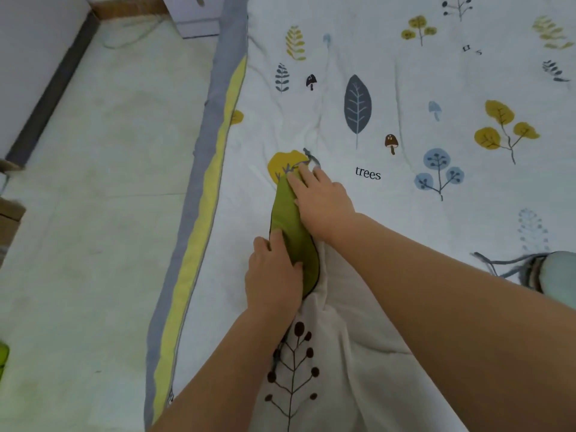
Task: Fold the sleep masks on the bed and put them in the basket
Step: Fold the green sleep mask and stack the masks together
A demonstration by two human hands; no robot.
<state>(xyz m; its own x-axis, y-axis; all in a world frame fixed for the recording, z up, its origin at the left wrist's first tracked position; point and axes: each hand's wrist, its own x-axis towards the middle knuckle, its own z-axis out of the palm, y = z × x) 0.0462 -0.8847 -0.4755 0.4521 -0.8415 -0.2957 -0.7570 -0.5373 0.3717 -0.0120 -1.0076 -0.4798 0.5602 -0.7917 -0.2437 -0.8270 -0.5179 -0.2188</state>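
A green sleep mask point(290, 226) with a dark edge lies lengthwise on the printed white bedspread point(405, 198), near the bed's left side. My right hand point(321, 204) presses flat on its far end, fingers spread over the cloth. At the near end, my left hand point(274, 275) lies on the mask, with fingers curled over its left edge. A thin grey strap point(311, 157) pokes out beyond the far end. A second mask, pale blue-grey point(558, 275), lies at the right edge of view with its grey strap trailing left. No basket is in view.
The bed's grey and yellow border point(199, 213) runs down the left; beyond it is pale floor point(93, 182). A white cabinet point(193, 14) stands at the top. A green object point(3, 360) shows at the far left edge.
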